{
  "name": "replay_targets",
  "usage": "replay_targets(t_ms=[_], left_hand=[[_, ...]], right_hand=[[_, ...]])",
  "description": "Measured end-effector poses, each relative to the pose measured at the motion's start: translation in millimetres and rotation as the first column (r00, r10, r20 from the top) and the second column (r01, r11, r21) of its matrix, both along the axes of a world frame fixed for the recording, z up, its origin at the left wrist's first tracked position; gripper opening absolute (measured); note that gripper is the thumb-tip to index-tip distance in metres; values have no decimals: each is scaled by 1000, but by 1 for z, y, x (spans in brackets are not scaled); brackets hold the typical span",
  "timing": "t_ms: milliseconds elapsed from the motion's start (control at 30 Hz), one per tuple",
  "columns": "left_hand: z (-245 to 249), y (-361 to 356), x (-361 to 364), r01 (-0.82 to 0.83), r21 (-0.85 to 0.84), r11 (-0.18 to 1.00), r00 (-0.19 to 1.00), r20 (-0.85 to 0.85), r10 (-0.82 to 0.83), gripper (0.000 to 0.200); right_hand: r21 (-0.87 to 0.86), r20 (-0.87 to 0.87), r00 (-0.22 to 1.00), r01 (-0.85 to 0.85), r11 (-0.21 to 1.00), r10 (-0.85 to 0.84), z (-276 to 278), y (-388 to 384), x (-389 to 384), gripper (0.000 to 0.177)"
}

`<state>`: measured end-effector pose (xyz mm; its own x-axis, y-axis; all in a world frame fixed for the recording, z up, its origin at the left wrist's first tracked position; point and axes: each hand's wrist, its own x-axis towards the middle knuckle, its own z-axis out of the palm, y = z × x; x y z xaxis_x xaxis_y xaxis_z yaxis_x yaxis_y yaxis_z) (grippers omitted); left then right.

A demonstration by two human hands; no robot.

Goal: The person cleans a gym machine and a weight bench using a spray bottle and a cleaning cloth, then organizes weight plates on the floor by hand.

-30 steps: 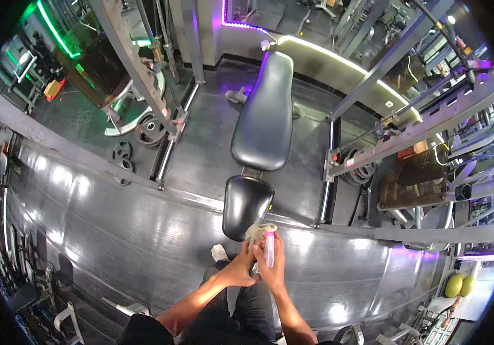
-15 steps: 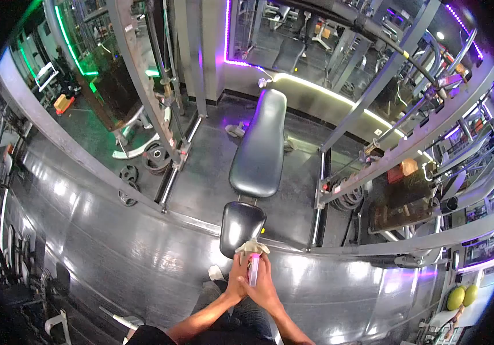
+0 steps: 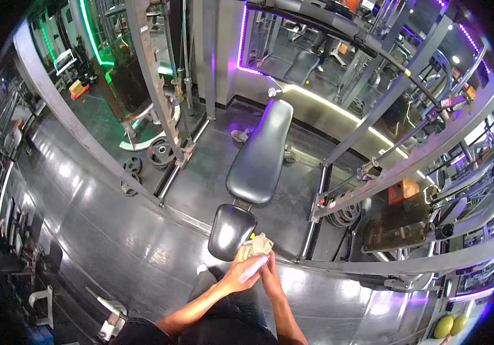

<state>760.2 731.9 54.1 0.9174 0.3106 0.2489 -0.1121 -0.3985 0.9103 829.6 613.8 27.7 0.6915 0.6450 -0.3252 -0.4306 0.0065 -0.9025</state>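
My left hand [image 3: 236,276] is closed, with a pale pink, slender container-like object [image 3: 252,269] lying tilted along its thumb side. Its exact kind cannot be made out. Just beyond the fingers is a crumpled beige cloth [image 3: 260,245]. My right hand [image 3: 270,279] is closed at the cloth's right edge, close beside the upper end of the pink object. Some fingers of both hands are hidden. In front of the cloth stands a black padded bench, with its small seat pad [image 3: 232,232] nearest and its long backrest [image 3: 261,155] behind.
Metal rack uprights frame the bench at left [image 3: 158,86] and right [image 3: 368,115]. Weight plates [image 3: 161,152] hang near the left post, more plates [image 3: 345,213] at the right. A mirror [image 3: 327,63] covers the back wall. Yellow balls [image 3: 445,326] lie at lower right.
The pink object has gone from near upright to tilted, its far end toward the right. The cloth and hands have moved slightly right. The view has turned, and the seat pad appears further left.
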Motion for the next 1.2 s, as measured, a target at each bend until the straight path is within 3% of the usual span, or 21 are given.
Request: replay_targets(t_ms=[67, 133, 200, 267, 333, 367, 467, 500, 600, 667, 733, 867, 933, 1000, 1033, 1133, 1200], left_hand=[[-15, -12, 5, -67, 38, 997, 998, 20, 67, 49], [-19, -27, 9, -103, -61, 993, 994, 27, 105, 45], [-9, -31, 12, -227, 126, 966, 971, -41, 234, 35], [-24, -31, 15, -279, 96, 955, 958, -39, 284, 26], [-40, -17, 17, -212, 133, 968, 974, -50, 221, 22], [-49, -11, 18, -198, -73, 977, 980, -24, 197, 22], [-106, 4, 16, -290, -207, 934, 957, -82, 279, 37], [-121, 15, 20, -286, -234, 929, 957, -24, 288, 47], [-160, 61, 34, -261, -327, 908, 964, -142, 226, 56], [-173, 89, 57, -349, -445, 824, 932, -254, 258, 58], [-203, 125, 83, -304, -370, 878, 938, -276, 209, 59], [-245, 190, 155, -329, -427, 842, 892, -433, 129, 9], [-262, 219, 194, -279, -443, 852, 872, -488, 32, 7], [-280, 241, 231, -266, -377, 887, 825, -566, 7, 10], [-282, 248, 250, -262, -303, 916, 787, -617, 21, 14], [-304, 266, 295, -192, -298, 935, 797, -603, -29, 16], [-311, 277, 317, -154, -303, 941, 808, -586, -57, 17]], right_hand=[[-14, -16, 1000, -21, 1000, 20, -12, -5, 17, 50], [-32, -44, 998, -50, 998, 48, -18, -8, 26, 48], [50, -286, 954, 108, 993, -89, -23, 0, 35, 43], [77, -465, 871, 216, 973, -157, -43, -2, 47, 43], [59, -598, 774, 300, 952, -207, -44, -7, 63, 47], [125, -573, 791, 342, 931, -214, -40, -3, 70, 49], [129, -547, 766, 474, 871, -337, -77, -11, 98, 54], [104, -556, 752, 484, 869, -353, -85, -12, 110, 54], [94, -666, 667, 520, 849, -335, -109, -9, 134, 57], [44, -704, 612, 544, 838, -361, -126, 0, 148, 58], [6, -688, 608, 551, 835, -396, -150, 12, 156, 55], [-100, -599, 635, 545, 833, -488, -205, 42, 174, 46], [-138, -563, 626, 572, 808, -539, -230, 65, 184, 47], [-195, -604, 543, 610, 768, -584, -254, 84, 195, 46], [-171, -584, 573, 606, 777, -576, -270, 92, 201, 45], [-172, -495, 622, 615, 769, -607, -281, 129, 226, 42], [-208, -182, 764, 585, 784, -619, -289, 153, 241, 41]])
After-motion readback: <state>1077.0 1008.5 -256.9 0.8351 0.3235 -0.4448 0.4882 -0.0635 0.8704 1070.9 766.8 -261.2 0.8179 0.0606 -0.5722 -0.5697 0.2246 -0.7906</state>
